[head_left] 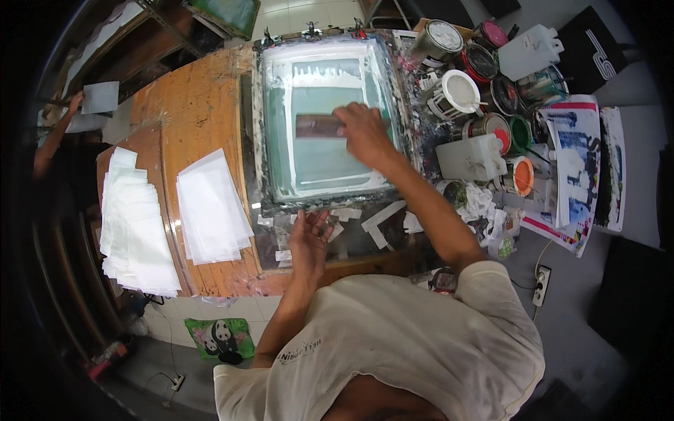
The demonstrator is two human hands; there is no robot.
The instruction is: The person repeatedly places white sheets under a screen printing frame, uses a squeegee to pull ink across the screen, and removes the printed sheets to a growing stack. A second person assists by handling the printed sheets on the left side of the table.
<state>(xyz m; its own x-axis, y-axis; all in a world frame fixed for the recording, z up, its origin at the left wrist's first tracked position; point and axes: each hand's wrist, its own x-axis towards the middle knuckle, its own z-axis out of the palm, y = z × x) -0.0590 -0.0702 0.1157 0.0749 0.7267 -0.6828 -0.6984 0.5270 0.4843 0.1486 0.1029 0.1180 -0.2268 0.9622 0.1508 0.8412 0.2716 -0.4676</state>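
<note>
A screen-printing frame [258, 140] with green mesh and white ink lies on the table in front of me. My right hand [366, 137] grips the right end of a brown squeegee [316, 126], which rests across the middle of the mesh. White ink shows in bands along the mesh's sides, top and lower edge. Just below the frame's near edge is my left hand [309, 242], palm turned up, fingers apart and holding nothing. Its fingertips come close to the frame; whether they touch it I cannot tell. Hinge clamps [312, 30] sit along the frame's far edge.
Left of the frame lie a stack of white sheets [214, 207] and a fanned pile of sheets [137, 224]. Paint cans [460, 91] and plastic jugs [472, 158] crowd the right side. Another person's hand [75, 102] holds a sheet at far left.
</note>
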